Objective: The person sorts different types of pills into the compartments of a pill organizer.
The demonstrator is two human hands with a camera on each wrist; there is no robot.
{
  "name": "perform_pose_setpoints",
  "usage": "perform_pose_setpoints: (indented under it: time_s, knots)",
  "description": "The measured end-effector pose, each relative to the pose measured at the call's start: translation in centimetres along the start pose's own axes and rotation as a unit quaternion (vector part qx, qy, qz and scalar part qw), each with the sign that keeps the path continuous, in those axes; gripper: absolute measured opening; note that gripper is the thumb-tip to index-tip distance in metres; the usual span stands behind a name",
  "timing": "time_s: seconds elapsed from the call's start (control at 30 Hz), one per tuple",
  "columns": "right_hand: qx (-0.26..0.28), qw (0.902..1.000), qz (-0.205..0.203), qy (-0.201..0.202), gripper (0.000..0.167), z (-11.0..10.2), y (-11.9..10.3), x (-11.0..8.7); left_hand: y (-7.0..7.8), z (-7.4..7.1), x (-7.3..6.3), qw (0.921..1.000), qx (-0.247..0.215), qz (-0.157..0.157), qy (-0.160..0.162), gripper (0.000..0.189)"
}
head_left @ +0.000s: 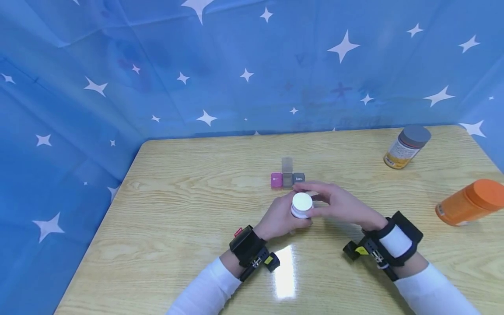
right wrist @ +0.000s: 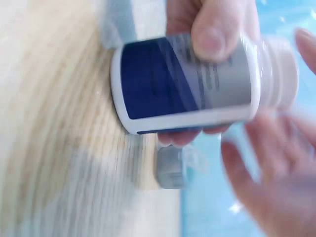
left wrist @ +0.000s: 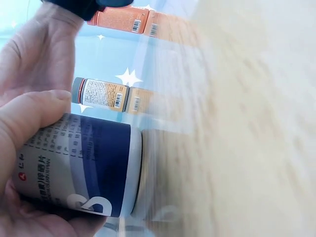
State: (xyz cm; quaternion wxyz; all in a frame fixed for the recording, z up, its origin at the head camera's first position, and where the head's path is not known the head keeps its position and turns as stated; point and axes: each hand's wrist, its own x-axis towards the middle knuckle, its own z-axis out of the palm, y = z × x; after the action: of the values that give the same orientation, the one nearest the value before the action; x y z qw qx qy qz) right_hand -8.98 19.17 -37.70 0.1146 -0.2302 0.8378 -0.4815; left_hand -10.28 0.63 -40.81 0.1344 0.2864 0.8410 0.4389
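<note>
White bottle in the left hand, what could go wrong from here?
The left hand grips the white bottle around its body, so it might slip or twist if the right hand forces the white cap. The right hand's fingers also reach close to the small boxes just beyond; a careless sweep could knock them.

Pillbox [head_left: 287, 180] — behind the held bottle [head_left: 302, 204]

The table [head_left: 177, 205] is viewed from above by the head camera, aimed down and forward toward the curtain [head_left: 220, 61]. The bottle [left wrist: 94, 165] is shared by all three views, shown closely from low down in the sideways-turned wrist pictures.
</note>
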Motion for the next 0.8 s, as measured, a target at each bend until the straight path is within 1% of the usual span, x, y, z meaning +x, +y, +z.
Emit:
perform_pose_setpoints:
  time_s: [0.07, 0.1, 0.17, 0.23, 0.27, 0.3, 0.33, 0.4, 0.47, 0.6, 0.67, 0.73, 0.8]
  knots:
    - [-0.063, 0.9968, 0.002, 0.049, 0.069, 0.7, -0.8, -0.1, 0.0, -0.1, 0.0, 1.0000, 0.002, 0.000, 0.003, 0.054]
    - [-0.101, 0.9919, 0.006, 0.077, 0.072, 1.3, -1.3, -0.2, 0.0, -0.2, 0.0, 1.0000, 0.007, 0.001, 0.006, 0.054]
    - [-0.176, 0.9755, 0.008, 0.131, 0.073, 2.5, -2.1, -0.1, 0.0, -0.3, -0.1, 0.9998, 0.014, 0.006, 0.013, 0.054]
    - [-0.228, 0.9587, 0.014, 0.169, 0.067, 3.6, -2.7, -0.1, 0.1, -0.4, -0.1, 0.9997, 0.018, 0.004, 0.017, 0.055]
    - [-0.240, 0.9538, 0.016, 0.181, 0.061, 3.9, -2.9, -0.1, 0.1, -0.4, -0.1, 0.9997, 0.018, 0.002, 0.018, 0.057]
    - [-0.243, 0.9514, 0.015, 0.188, 0.053, 4.2, -3.1, -0.1, 0.1, -0.4, -0.1, 0.9997, 0.018, 0.003, 0.017, 0.056]
    - [-0.242, 0.9511, 0.014, 0.192, 0.046, 4.3, -3.1, -0.1, 0.1, -0.3, -0.1, 0.9997, 0.016, -0.001, 0.015, 0.056]
    - [-0.224, 0.9567, 0.011, 0.186, 0.037, 4.1, -3.2, -0.1, 0.1, -0.2, -0.1, 0.9998, 0.013, -0.009, 0.012, 0.056]
    - [-0.195, 0.9671, 0.005, 0.164, 0.033, 3.5, -3.2, -0.2, 0.0, 0.0, 0.0, 0.9999, 0.007, -0.010, 0.009, 0.059]
    - [-0.158, 0.9825, -0.018, 0.096, 0.037, 1.8, -2.9, -0.2, -0.1, 0.1, 0.0, 1.0000, 0.000, -0.007, 0.006, 0.063]
    - [-0.131, 0.9887, -0.021, 0.070, 0.040, 0.9, -2.6, -0.2, -0.2, 0.1, 0.0, 1.0000, -0.001, -0.004, 0.005, 0.061]
    - [-0.103, 0.9926, -0.016, 0.062, 0.041, 0.2, -2.5, -0.3, -0.2, 0.2, 0.0, 1.0000, -0.003, -0.002, 0.005, 0.060]
    - [-0.088, 0.9933, -0.006, 0.075, 0.040, -0.6, -2.5, -0.7, -0.1, 0.2, 0.0, 1.0000, -0.004, 0.000, 0.007, 0.058]
